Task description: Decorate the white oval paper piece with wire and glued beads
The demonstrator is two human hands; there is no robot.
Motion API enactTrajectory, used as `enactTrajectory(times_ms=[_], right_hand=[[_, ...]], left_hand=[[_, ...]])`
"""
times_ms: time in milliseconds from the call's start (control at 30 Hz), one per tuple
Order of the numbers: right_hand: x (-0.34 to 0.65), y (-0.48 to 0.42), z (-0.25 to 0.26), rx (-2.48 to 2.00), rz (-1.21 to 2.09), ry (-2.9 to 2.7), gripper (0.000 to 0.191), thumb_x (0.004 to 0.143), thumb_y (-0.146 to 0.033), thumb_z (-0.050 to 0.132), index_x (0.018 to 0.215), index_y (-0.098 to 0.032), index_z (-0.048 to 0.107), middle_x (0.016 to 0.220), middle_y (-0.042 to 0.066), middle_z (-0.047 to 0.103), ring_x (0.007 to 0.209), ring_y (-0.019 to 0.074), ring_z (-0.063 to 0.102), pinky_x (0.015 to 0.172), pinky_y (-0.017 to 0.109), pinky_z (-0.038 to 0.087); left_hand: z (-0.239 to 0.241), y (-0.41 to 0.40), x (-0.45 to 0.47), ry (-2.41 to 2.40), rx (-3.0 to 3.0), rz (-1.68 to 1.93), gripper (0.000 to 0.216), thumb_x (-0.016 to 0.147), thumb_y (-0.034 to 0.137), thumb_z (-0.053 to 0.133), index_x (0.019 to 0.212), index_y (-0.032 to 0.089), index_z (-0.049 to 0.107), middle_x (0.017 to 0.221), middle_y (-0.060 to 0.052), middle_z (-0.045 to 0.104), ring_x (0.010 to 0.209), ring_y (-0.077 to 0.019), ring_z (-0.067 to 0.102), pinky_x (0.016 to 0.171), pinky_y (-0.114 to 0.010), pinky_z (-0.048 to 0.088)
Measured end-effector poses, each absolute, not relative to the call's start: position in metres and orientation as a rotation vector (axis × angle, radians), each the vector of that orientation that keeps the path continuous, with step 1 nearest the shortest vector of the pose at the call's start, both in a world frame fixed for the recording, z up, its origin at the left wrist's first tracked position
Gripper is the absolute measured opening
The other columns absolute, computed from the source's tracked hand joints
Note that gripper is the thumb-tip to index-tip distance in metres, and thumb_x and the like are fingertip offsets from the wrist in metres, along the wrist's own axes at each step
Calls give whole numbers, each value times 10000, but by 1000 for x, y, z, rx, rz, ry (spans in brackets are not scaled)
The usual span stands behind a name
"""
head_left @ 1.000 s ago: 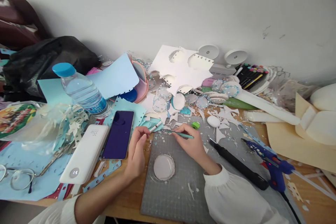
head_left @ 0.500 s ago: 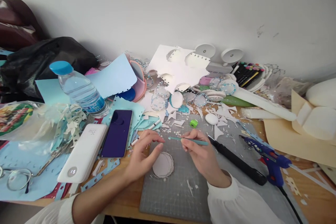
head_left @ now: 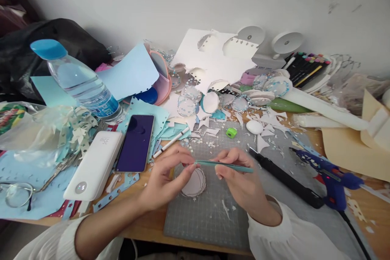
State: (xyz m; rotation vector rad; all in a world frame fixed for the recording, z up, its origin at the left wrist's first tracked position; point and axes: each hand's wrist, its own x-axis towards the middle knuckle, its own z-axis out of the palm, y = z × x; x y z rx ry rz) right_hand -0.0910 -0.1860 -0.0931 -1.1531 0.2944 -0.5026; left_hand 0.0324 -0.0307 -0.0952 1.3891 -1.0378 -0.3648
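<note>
My right hand (head_left: 237, 178) pinches a pair of teal tweezers (head_left: 234, 166), held almost level with the tips pointing left. At those tips the thumb and fingers of my left hand (head_left: 170, 174) are closed together; whatever lies between them is too small to make out. Below the left fingertips, a white paper disc (head_left: 194, 183) with a ragged rim lies on the grey cutting mat (head_left: 207, 223), partly covered by that hand. Small white paper scraps (head_left: 225, 208) are scattered on the mat nearby.
Left of the hands are a phone (head_left: 135, 142), a white power bank (head_left: 94, 166) and a water bottle (head_left: 79, 81). A black-handled tool (head_left: 286, 176) and a blue glue gun (head_left: 327, 176) lie right. Behind are a green sharpener-like piece (head_left: 231, 133) and cut white paper (head_left: 213, 57).
My left fingers have closed at the tweezer tips, where a gap showed before. The view has shifted slightly, and the left hand now overlaps the paper disc.
</note>
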Motion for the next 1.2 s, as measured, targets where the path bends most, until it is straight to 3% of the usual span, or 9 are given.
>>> enactTrajectory(times_ms=[167, 500, 967, 1200], right_hand=[[-94, -190, -94, -1197, -532, 265, 145, 759, -182, 795, 750, -233, 660, 761, -10, 673, 699, 123, 656, 518, 201, 470], [-97, -192, -96, -1283, -502, 262, 144, 801, -179, 759, 752, -231, 634, 787, -9, 678, 644, 103, 601, 588, 241, 473], [-94, -193, -91, -1214, -528, 283, 198, 764, -229, 792, 684, -215, 611, 706, -9, 664, 539, 101, 567, 459, 228, 429], [-98, -194, -80, -1620, -932, 237, 170, 799, -102, 710, 747, -237, 620, 790, 13, 652, 768, 172, 659, 702, 341, 546]], left_hand=[[-96, -31, 33, -1050, 1381, -371, 138, 905, 85, 597, 942, 195, 672, 860, -31, 612, 830, -149, 558, 758, -283, 458], [-98, -31, 34, -1088, 1377, -377, 164, 902, 68, 595, 967, 197, 672, 880, -31, 608, 838, -144, 555, 765, -281, 453], [-93, -33, 33, -1054, 1427, -386, 121, 925, 141, 589, 897, 189, 696, 830, -36, 655, 799, -150, 583, 750, -278, 466], [-84, -30, 28, -886, 1582, -326, 236, 932, 298, 592, 813, 186, 762, 650, -22, 646, 603, -129, 530, 549, -237, 391]])
